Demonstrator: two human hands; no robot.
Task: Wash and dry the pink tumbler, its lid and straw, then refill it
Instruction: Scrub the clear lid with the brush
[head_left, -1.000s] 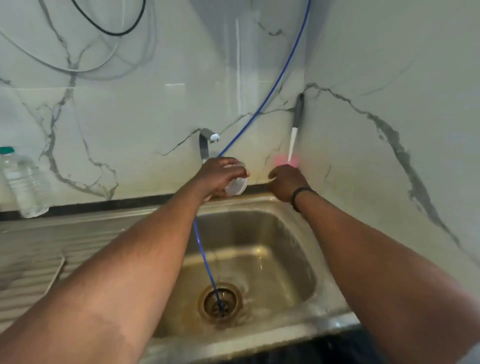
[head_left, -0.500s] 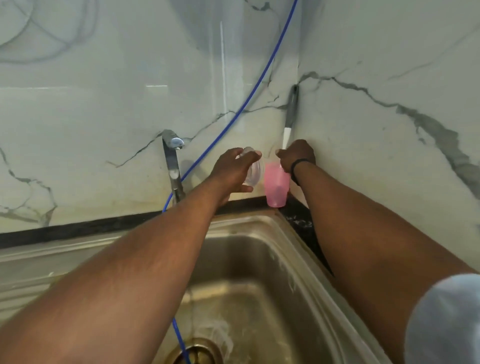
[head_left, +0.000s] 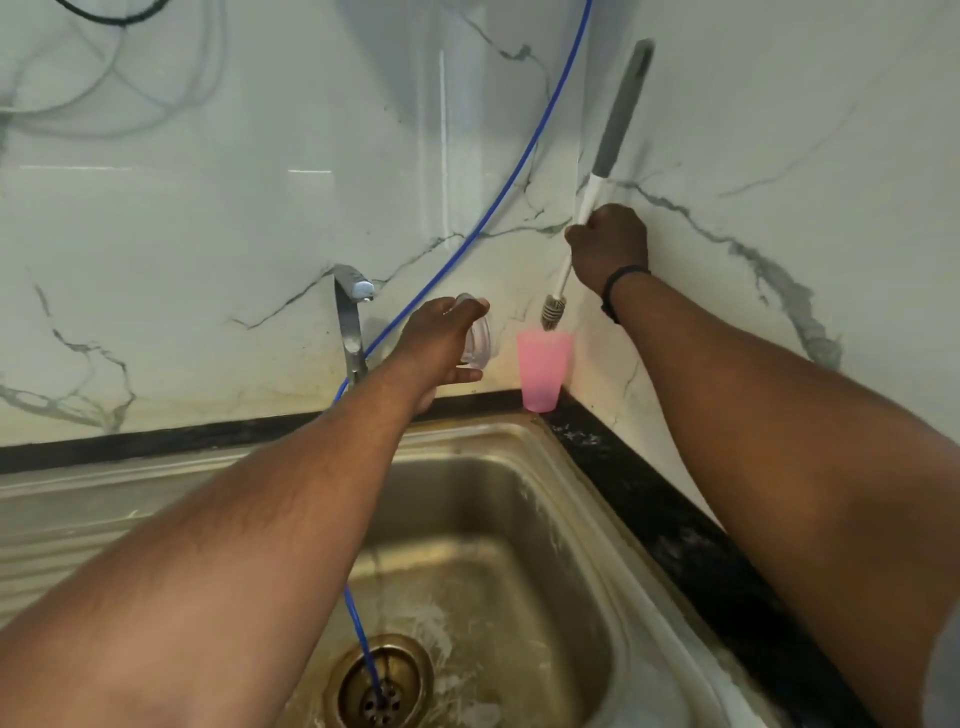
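Above tapered pink tumbler (head_left: 543, 371): right hand (head_left: 608, 247) grips bristled brush (head_left: 589, 202); left hand (head_left: 441, 345) holds clear lid (head_left: 480, 340).

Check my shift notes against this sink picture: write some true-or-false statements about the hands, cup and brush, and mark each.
1. The right hand grips the bottle brush. True.
2. The brush head is deep inside the pink tumbler. False: it hangs just above the rim.
3. The left hand holds the clear lid. True.
4. The tumbler lies in the sink basin. False: it stands upright on the back corner ledge.
5. The blue hose ends in the drain. True.
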